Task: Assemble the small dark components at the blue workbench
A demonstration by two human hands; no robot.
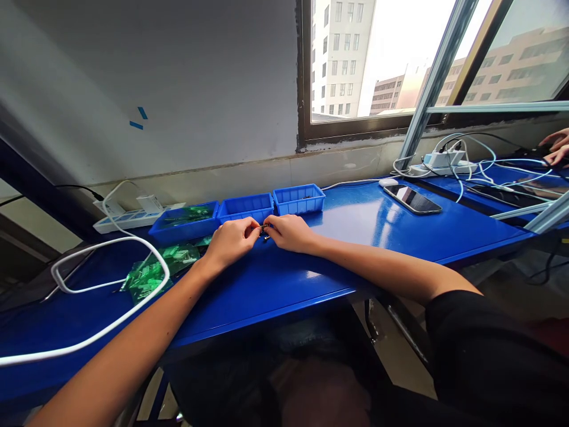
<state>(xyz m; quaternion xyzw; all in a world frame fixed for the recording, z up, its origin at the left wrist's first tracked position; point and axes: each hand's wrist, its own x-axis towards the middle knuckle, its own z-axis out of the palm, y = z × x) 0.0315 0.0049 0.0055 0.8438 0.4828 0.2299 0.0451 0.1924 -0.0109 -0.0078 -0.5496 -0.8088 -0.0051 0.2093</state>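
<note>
My left hand (233, 238) and my right hand (290, 232) meet above the blue table (267, 290), thumbs and forefingers pinched close together. Between the fingertips is a small dark piece (264, 231) with a hint of gold, too small to name. Both hands are closed at it, and the fingers cover most of it. Just behind them stand a blue bin (246, 207) and, to its right, another blue bin (299, 201) with a few small dark bits inside. A third blue bin (185, 220), on the left, holds green plastic packets.
Green plastic bags (149, 274) lie left of my forearm, under a thick white cable (164, 264). A power strip (133, 218) runs along the wall. To the right are a phone (412, 198), a metal post (429, 83), tangled cables and another person's hands (556, 147).
</note>
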